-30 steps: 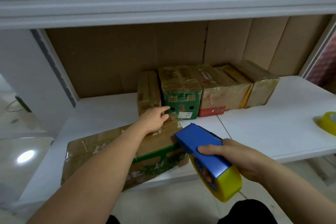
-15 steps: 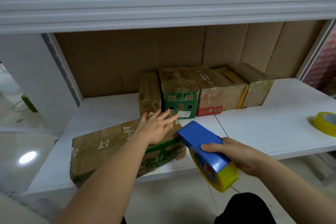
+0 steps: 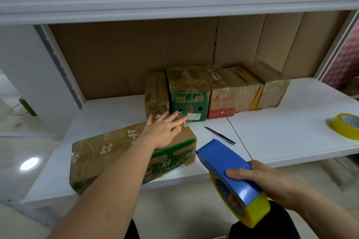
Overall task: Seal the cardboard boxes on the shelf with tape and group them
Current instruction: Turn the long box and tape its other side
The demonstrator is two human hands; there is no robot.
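On the shelf (image 3: 272,132), the left hand (image 3: 165,132) presses flat-fingered to steady the long carton (image 3: 108,153); the right hand (image 3: 272,182) grips the tape dispenser (image 3: 231,174), ready.

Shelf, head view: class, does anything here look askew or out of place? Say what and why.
The big box lies skewed near the shelf's front edge, apart from the neat row of boxes at the back. A knife lies loose beside it, and a spare tape roll sits far right.
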